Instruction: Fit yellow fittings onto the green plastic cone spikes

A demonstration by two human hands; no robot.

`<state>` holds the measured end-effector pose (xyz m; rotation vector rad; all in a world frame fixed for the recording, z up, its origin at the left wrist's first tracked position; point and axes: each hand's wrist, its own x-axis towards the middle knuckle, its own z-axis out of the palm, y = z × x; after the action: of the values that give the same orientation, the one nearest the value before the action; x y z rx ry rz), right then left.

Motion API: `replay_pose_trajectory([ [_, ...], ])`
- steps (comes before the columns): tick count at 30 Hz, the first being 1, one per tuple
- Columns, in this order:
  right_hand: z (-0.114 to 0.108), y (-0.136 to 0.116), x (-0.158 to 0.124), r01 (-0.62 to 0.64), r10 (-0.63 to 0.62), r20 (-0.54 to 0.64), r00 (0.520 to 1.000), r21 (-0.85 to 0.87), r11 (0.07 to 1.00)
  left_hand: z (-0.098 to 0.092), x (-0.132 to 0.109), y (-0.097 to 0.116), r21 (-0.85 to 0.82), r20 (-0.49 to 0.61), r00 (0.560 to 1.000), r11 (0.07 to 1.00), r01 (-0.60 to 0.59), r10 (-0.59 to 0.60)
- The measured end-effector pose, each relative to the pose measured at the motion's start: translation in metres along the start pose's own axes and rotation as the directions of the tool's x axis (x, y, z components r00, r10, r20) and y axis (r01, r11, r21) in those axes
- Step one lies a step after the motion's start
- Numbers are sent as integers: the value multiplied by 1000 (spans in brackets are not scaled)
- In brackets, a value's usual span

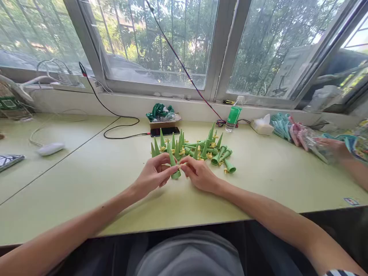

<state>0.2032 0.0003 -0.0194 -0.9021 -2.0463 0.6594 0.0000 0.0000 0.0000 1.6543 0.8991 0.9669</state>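
Evidently light, the green cone (171, 155) stands nearly upright in the left hand (156, 172), whose thumb and fingers close around its lower half. The right hand (199, 174) meets its side with fingertips drawn together; whether they pinch a small piece, I cannot tell. The cone looks like stiff, smooth plastic, perhaps slick toward the point, so the wider base should give the surest hold. Just beyond both hands lie more green cones (230, 166) and little yellow fittings (177, 156), probably fiddly, best taken by fingertips.
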Motion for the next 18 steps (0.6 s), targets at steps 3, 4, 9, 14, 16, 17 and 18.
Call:
replay_pose_trajectory([
  [3, -1, 0, 0, 27, -27, 9, 1000, 8, 1000, 1, 0, 3, 11, 48, 999, 1000, 9, -10],
  [4, -1, 1, 0, 37, -37, 12, 999, 4, 999, 2, 0, 4, 15, 63, 998, 1000, 7, -8],
  [9, -1, 4, 0, 83, -82, 17, 996, -66, 994, 2, -3, 1, 25, 125, 991, 999, -41, 38],
  [14, 1, 6, -2, 75, -72, 35, 997, -100, 992, 4, -5, -7, 277, 62, 972, 932, -235, 226],
  [16, 2, 4, -2, 48, -45, 43, 998, -68, 997, 5, -6, -10, 419, 82, 929, 833, -360, 360],
  [17, 3, 3, -2, 31, -29, 46, 999, -45, 998, 5, -6, -11, 463, 112, 901, 781, -420, 419],
  [18, 3, 2, -2, 14, -13, 49, 999, -20, 1000, 5, -7, -12, 489, 144, 873, 734, -472, 466],
])
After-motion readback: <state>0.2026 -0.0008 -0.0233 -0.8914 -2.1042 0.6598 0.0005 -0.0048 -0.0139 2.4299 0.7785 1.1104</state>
